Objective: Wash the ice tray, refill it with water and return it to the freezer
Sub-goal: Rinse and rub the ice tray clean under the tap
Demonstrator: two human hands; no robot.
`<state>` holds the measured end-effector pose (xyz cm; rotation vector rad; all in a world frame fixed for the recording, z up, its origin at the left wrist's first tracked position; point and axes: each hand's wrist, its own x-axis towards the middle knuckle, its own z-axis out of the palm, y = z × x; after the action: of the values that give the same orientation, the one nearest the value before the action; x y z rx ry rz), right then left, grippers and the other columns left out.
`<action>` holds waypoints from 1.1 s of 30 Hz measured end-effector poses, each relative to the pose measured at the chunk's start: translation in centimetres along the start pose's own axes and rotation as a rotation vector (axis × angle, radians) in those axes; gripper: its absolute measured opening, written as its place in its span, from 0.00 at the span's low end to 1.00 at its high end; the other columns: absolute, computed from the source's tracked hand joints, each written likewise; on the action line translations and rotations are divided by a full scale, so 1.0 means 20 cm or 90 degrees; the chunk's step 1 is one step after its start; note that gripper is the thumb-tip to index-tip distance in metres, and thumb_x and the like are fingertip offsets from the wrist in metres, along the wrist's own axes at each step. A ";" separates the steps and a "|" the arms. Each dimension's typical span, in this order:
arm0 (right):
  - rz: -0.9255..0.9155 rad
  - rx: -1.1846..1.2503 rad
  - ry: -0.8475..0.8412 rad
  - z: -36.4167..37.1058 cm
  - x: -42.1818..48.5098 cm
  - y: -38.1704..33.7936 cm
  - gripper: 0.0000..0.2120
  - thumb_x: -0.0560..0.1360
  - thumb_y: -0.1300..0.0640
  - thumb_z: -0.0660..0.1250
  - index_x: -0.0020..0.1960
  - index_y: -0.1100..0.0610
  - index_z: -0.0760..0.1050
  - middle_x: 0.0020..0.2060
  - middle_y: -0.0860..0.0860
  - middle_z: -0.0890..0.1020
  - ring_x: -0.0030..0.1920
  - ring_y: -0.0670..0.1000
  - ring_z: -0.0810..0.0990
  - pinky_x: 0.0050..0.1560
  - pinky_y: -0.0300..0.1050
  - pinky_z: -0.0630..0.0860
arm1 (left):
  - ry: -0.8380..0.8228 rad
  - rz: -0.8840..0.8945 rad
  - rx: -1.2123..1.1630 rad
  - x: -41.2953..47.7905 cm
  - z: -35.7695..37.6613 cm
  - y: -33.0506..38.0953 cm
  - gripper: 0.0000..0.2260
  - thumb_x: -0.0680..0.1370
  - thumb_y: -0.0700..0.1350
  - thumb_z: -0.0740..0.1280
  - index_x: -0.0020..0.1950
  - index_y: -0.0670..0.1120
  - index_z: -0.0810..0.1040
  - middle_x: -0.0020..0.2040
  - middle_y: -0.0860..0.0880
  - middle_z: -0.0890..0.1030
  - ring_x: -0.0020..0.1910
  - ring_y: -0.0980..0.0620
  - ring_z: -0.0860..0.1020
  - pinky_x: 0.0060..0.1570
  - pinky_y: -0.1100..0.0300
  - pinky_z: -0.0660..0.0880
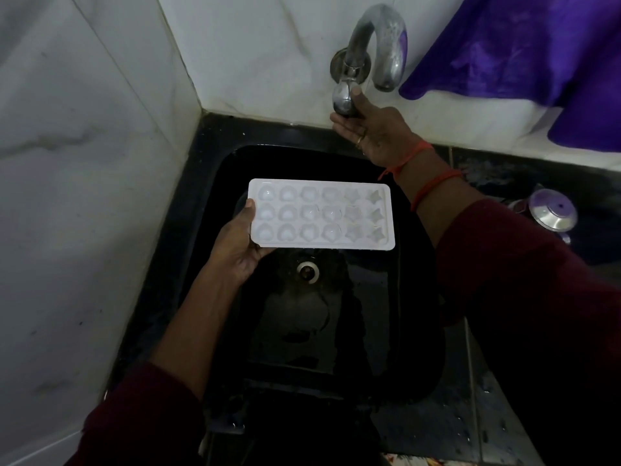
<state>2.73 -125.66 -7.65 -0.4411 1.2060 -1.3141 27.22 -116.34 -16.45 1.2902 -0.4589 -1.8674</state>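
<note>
- We read this as a home kitchen, at the sink corner.
- Black sink (403, 314) sunk into a dark stone counter (437, 428), round drain (306, 271) at the basin's bottom.
- Wall-mounted metal tap (383, 35) with a tap handle (343, 97) above the basin.
- White marble-look wall panels (84, 146) on two sides, meeting in a corner.
- Steel lidded pot (552, 218) on the counter right of the sink.
- Purple cloth (524, 45) hanging against the wall.
- We also count the white ice tray (319, 213) with shaped cells as a household item.
</note>
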 end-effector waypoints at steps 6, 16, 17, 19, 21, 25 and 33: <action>-0.008 -0.064 0.016 0.00 -0.02 -0.04 0.24 0.79 0.57 0.67 0.66 0.73 0.69 0.62 0.66 0.78 0.56 0.59 0.82 0.50 0.47 0.82 | -0.005 -0.007 0.001 0.03 0.03 0.00 0.16 0.82 0.55 0.63 0.62 0.46 0.80 0.56 0.45 0.85 0.54 0.45 0.84 0.45 0.49 0.83; -0.018 -0.168 0.073 0.02 -0.03 -0.06 0.19 0.77 0.58 0.70 0.61 0.70 0.71 0.59 0.65 0.80 0.57 0.59 0.83 0.57 0.51 0.81 | -0.005 -0.009 -0.011 0.06 0.10 0.01 0.14 0.83 0.53 0.63 0.60 0.46 0.80 0.54 0.45 0.86 0.53 0.45 0.85 0.46 0.47 0.83; -0.020 -0.171 0.070 0.02 -0.03 -0.05 0.16 0.80 0.59 0.67 0.61 0.69 0.72 0.60 0.65 0.79 0.58 0.59 0.82 0.58 0.51 0.81 | -0.003 -0.009 -0.010 0.06 0.10 0.01 0.14 0.83 0.53 0.62 0.60 0.46 0.79 0.54 0.45 0.86 0.53 0.45 0.85 0.46 0.47 0.83; -0.012 -0.163 0.060 0.02 -0.04 -0.03 0.16 0.82 0.61 0.61 0.66 0.69 0.71 0.63 0.65 0.78 0.61 0.60 0.81 0.61 0.52 0.79 | -0.001 -0.008 -0.009 0.07 0.11 0.00 0.14 0.83 0.53 0.62 0.61 0.46 0.79 0.54 0.45 0.86 0.53 0.45 0.85 0.46 0.47 0.83; 0.014 -0.139 0.070 0.03 -0.06 -0.03 0.16 0.83 0.60 0.59 0.66 0.68 0.71 0.61 0.64 0.79 0.60 0.60 0.81 0.63 0.52 0.78 | -0.001 -0.010 -0.012 0.07 0.12 0.00 0.14 0.83 0.53 0.61 0.61 0.46 0.79 0.54 0.45 0.86 0.53 0.45 0.85 0.47 0.47 0.83; -0.020 -0.219 0.064 -0.03 -0.13 0.00 0.07 0.82 0.62 0.59 0.51 0.59 0.76 0.48 0.59 0.83 0.56 0.57 0.83 0.62 0.52 0.79 | -0.001 -0.009 -0.023 0.08 0.14 -0.02 0.13 0.83 0.53 0.62 0.59 0.46 0.79 0.51 0.47 0.87 0.50 0.47 0.86 0.43 0.49 0.83; -0.341 -1.044 0.140 -0.33 -0.30 0.31 0.23 0.82 0.49 0.57 0.75 0.56 0.67 0.75 0.57 0.67 0.76 0.56 0.63 0.77 0.51 0.56 | 0.009 -0.024 -0.075 0.10 0.20 -0.04 0.13 0.83 0.52 0.62 0.57 0.45 0.80 0.52 0.45 0.86 0.50 0.45 0.85 0.45 0.47 0.83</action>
<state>1.26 -116.17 -12.82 -1.8906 2.2857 -0.4581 22.94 -117.95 -16.59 1.2409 -0.3139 -1.8863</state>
